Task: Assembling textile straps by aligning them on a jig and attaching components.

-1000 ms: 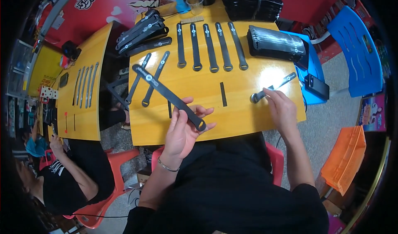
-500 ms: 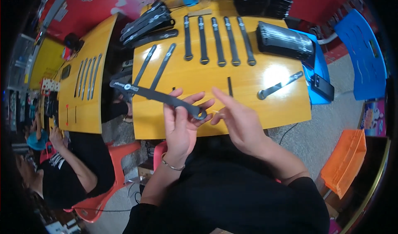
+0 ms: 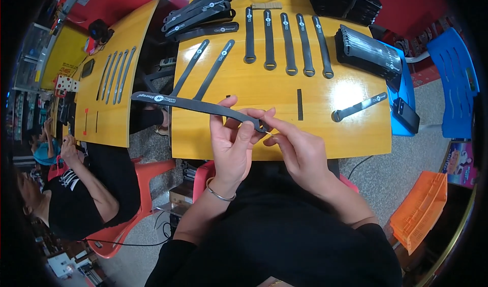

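My left hand (image 3: 231,147) is closed around the slotted end of a black strap (image 3: 203,106). The strap's long tail, with white printing, reaches left over the table. At the slotted end, my right hand (image 3: 301,152) has its fingertips pinched together, close against my left fingers. A thin, pale yellow sliver (image 3: 272,133) shows between the right fingertips and the strap's slot; I cannot tell what it is. Farther away, several black straps (image 3: 290,43) lie side by side on the yellow table (image 3: 244,143). Two more straps (image 3: 213,68) lie slanted at the left.
A short black strip (image 3: 300,104) and a single strap (image 3: 360,107) lie on the right half. Piled straps (image 3: 198,15) and bundled straps (image 3: 368,55) flank the rows. A blue chair (image 3: 401,127) bears a black phone-like device (image 3: 406,115). A co-worker (image 3: 76,200) sits left at another table (image 3: 109,129).
My right hand has come in from the right, and its fingertips now meet at the strap's slotted end. The head view has shifted slightly, with the strap still in my left hand.
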### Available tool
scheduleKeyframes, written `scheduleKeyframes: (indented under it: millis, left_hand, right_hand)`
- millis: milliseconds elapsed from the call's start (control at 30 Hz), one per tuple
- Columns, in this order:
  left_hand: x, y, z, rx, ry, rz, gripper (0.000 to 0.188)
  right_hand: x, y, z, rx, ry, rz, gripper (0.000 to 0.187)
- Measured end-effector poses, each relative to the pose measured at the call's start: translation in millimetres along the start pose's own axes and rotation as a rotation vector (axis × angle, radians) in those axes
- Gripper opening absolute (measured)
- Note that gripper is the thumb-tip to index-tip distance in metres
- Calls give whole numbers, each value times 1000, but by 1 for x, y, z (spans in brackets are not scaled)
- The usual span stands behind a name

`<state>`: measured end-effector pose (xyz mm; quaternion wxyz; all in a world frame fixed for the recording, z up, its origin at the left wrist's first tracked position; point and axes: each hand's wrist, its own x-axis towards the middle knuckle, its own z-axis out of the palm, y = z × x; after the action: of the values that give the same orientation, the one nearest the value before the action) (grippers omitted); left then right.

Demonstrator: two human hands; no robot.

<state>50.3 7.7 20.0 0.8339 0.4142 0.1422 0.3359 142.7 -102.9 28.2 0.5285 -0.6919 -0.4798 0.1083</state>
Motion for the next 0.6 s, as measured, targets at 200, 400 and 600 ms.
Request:
scheduleKeyframes:
  millis: [200, 400, 600]
  left_hand:
    - [1, -3, -2, 67, -6, -2, 40]
    - [2, -4, -1, 31, 2, -6, 41]
    - [4, -8, -4, 249, -48, 149, 43]
  right_hand:
    - [1, 2, -1, -70, -1, -29, 39]
    - [2, -1, -6, -93, -71, -16, 36]
    - [4, -3, -5, -121, -39, 0, 33]
